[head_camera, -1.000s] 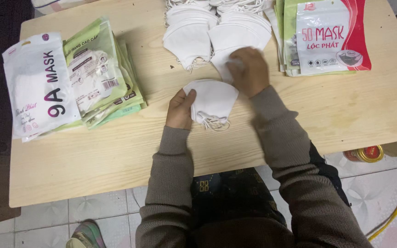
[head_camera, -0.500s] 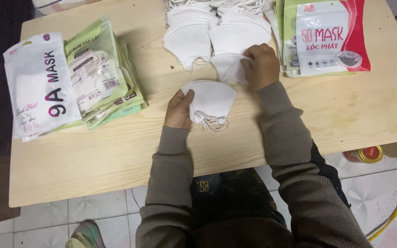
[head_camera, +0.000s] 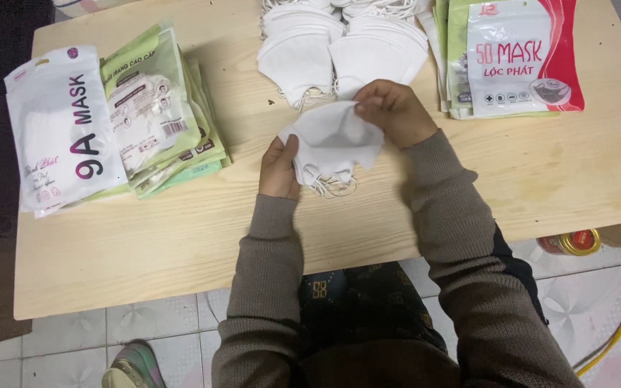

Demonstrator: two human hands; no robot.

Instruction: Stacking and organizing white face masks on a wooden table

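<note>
Your left hand (head_camera: 279, 169) grips the near-left edge of a small mask stack (head_camera: 332, 147) at the table (head_camera: 181, 244) centre; your right hand (head_camera: 395, 113) pinches a top mask's far edge. More masks (head_camera: 339, 50) lie beyond.

Bare hands (head_camera: 339, 140); ribbed-cuffed grey-brown knit sweater sleeves (head_camera: 267, 287); dark patterned trousers (head_camera: 357, 302) beneath.

Left hand (head_camera: 279, 169) and right hand (head_camera: 395, 113), both pinched closed.

Your hands hold soft, matt white fabric masks (head_camera: 336, 140) over the pale, smooth wood-grain table (head_camera: 181, 237); glossy plastic pouches (head_camera: 522, 57) lie on it.
</note>
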